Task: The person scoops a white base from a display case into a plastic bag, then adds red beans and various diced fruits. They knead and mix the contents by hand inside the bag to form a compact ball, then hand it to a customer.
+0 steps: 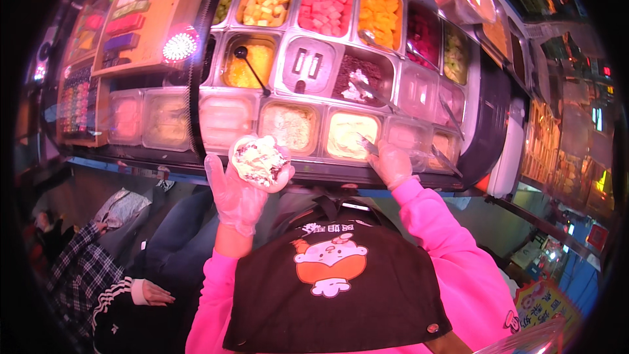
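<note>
My left hand [237,202], in a clear glove, cradles a pale round piece of food [261,162] topped with white cream and dark purple bits; what lies under the topping is hidden. Thumb and fingers curve around its edge. My right hand [392,162], also gloved, grips a metal spatula [365,143], whose tip sits in a tub of pale yellow cream [337,126]. To the left of that tub is one with a crumbly pale filling [288,127]. Behind it, a container of dark purple grains [370,69] holds white lumps and a utensil.
Trays of pink cubes [325,3], orange fruit pieces [380,10] and yellow cubes [263,8] line the back. A black ladle [242,54] stands in a yellow filling. Other people's legs and a hand [156,294] show at lower left. A wooden rack [147,16] is at upper left.
</note>
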`<state>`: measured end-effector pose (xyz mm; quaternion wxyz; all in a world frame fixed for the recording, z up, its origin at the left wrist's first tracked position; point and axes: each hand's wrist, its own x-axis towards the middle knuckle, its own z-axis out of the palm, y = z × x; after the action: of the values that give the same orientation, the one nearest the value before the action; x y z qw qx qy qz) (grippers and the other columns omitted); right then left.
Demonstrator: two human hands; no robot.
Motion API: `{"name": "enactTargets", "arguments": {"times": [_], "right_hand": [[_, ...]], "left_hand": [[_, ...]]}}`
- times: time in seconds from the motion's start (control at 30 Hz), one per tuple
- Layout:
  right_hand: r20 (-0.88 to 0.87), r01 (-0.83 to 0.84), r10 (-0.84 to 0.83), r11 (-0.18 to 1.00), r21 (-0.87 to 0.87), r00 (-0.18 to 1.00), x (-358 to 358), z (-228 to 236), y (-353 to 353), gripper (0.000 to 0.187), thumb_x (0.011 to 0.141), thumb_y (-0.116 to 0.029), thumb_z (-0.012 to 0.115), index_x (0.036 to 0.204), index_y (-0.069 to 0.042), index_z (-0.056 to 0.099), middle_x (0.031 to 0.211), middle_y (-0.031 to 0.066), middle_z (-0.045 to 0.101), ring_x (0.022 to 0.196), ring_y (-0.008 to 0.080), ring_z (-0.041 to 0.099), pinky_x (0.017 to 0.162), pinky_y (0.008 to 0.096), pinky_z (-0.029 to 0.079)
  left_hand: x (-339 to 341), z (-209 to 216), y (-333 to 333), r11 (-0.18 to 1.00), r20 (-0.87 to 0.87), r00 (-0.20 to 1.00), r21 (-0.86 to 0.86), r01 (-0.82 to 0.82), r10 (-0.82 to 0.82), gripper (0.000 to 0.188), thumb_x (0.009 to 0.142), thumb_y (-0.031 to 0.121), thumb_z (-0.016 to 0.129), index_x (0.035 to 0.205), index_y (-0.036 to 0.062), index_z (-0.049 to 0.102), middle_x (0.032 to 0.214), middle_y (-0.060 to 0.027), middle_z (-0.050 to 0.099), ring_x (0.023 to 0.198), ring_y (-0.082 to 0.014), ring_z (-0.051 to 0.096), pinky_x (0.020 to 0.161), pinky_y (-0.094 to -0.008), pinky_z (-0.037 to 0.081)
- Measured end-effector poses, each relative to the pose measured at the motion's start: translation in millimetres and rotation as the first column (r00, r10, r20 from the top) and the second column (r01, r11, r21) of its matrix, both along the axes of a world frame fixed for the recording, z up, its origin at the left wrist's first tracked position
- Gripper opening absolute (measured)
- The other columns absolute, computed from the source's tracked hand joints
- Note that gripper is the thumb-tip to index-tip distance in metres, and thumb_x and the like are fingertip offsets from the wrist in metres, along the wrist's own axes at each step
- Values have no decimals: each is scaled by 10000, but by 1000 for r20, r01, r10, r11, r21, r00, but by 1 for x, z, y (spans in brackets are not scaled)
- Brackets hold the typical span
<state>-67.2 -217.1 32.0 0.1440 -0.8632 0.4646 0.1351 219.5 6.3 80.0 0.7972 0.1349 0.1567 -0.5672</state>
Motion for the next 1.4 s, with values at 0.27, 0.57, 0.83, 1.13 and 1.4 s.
{"name": "enactTargets", "arguments": {"times": [0.27, 0.57, 0.83, 1.13, 1.4], "right_hand": [[98, -147, 163, 977, -153, 982, -30, 0, -2, 125, 912, -167, 598, 835, -75, 633, 745, 172, 669, 691, 384, 691, 591, 500, 541], [296, -194, 255, 956, -220, 921, -62, -9, 2, 134, 990, -121, 534, 1054, -74, 642, 836, 179, 658, 832, 369, 684, 734, 457, 545], [546, -51, 8, 997, 64, 838, -79, -10, -4, 164, 988, -146, 570, 1117, -81, 648, 876, 247, 629, 869, 457, 636, 724, 512, 508], [680, 15, -287, 927, 375, 675, -67, -29, 13, 131, 977, -169, 632, 1039, -61, 674, 752, 131, 630, 587, 304, 605, 506, 408, 452], [44, 40, -903, 68, 997, 428, -56, 4, 34, 229, 1010, -221, 642, 1163, -53, 673, 725, -13, 583, 477, 32, 412, 403, 201, 267]], "left_hand": [[-28, 3, -16, 997, 39, 997, -50, 65, -63, 848, 894, 642, 701, 1481, 64, 497, 1487, -215, 528, 1332, -544, 480, 1047, -770, 396], [-65, 19, -43, 992, 113, 989, -63, 107, -99, 813, 912, 621, 699, 1500, 102, 484, 1537, -175, 471, 1355, -501, 443, 1049, -750, 405], [-83, 34, -53, 988, 152, 982, -91, 127, -112, 798, 906, 622, 705, 1479, 105, 502, 1537, -161, 474, 1350, -465, 438, 1079, -712, 387], [-73, 39, -44, 999, 121, 993, -40, -7, 12, 915, 868, 581, 763, 1526, 43, 425, 1451, -144, 499, 1313, -344, 422, 1097, -587, 338], [-53, 30, -28, 988, 107, 994, -151, 8, 8, 878, 889, 558, 754, 1525, 43, 436, 1514, -159, 450, 1365, -395, 383, 1132, -653, 311]]}}
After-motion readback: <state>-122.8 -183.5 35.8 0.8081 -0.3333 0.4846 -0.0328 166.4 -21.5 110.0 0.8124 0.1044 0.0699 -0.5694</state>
